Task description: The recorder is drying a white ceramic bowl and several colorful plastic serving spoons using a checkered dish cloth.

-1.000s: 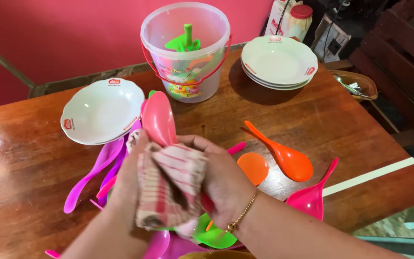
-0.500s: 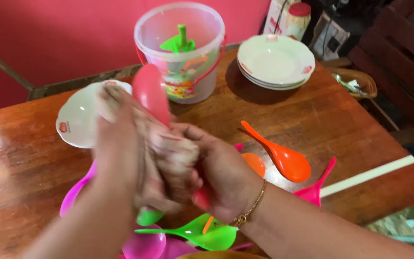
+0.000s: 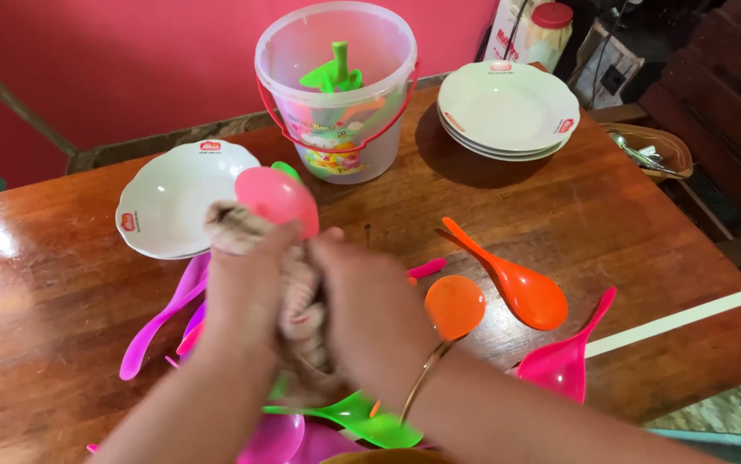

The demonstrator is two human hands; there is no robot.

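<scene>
Both hands closed round a checked cloth (image 3: 301, 296) bunched about the handle of a pink plastic spoon (image 3: 278, 199); left hand (image 3: 246, 292) grips cloth on the left side, right hand (image 3: 362, 314) grips it from the right, gold bangle (image 3: 426, 378) on that wrist; hands blurred, fingers hard to separate; spoon bowl sticks up out of the cloth, held above the middle of the wooden table (image 3: 52, 292); purple ladles (image 3: 164, 314) lie just left of the left hand; green spoon (image 3: 362, 417) lies under the wrists near the near edge; orange spoon (image 3: 508, 275) lies right of the hands, a second orange bowl (image 3: 454, 305) just beside it; pink ladle (image 3: 564, 357) toward the right edge; white soup plate (image 3: 177, 193) at the far left part of the table; clear bucket (image 3: 336, 86) with green utensils at the far edge, middle; stack of white plates (image 3: 508, 107) at the far right corner.
</scene>
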